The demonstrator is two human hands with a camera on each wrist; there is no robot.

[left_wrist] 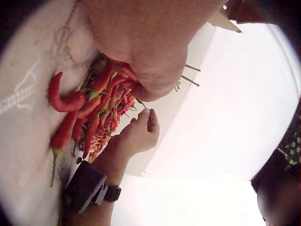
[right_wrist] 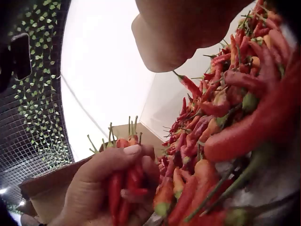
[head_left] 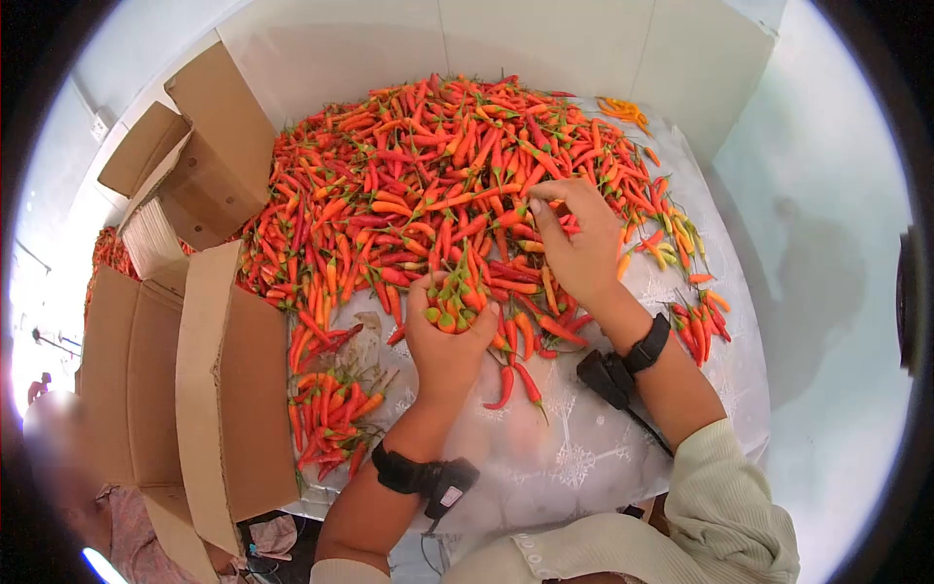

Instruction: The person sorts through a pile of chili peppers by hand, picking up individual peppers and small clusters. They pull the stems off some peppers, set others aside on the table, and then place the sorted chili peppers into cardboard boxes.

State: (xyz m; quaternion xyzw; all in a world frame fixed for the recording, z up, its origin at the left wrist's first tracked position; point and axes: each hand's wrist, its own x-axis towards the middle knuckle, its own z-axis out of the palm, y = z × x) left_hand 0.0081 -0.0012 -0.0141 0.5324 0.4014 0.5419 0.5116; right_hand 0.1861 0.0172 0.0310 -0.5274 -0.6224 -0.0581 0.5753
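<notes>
Two red chillies (head_left: 529,383) lie nearest my head cam, on the sheet (head_left: 545,492) just this side of the hands. L hand (head_left: 448,343) grips a chilli bunch (head_left: 450,304), stems up. Carton (head_left: 258,409) stands to its left. R hand (head_left: 581,238), fwd & right, has bent fingers; I can't tell if it's pinching anything. Main pile (head_left: 428,185) spreads beyond both, then wall (head_left: 545,49).

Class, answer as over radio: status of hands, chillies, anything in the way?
Left hand grips chilli bunch. Right hand at chilli heap, grip unclear. Cardboard box beside heap, not blocking.
</notes>
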